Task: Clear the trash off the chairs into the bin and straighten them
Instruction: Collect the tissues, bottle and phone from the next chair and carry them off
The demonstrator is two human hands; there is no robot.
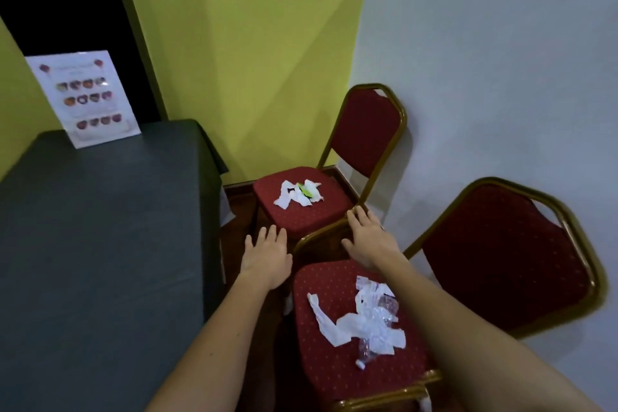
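We face two red chairs: the near chair (337, 358) and the far chair (301, 211), each with trash on its seat. No bin shows. Our left hand (266, 256) and right hand (366, 241) reach out flat, fingers spread, holding nothing. We should gather the far paper scraps (297, 194) in one pinch — then the near wrappers (364, 318).

far chair seat (302, 207): paper scraps (297, 195) | near chair seat (334, 358): paper, plastic wrap (364, 321) | desk (100, 244): printed sheet (83, 97) propped at back
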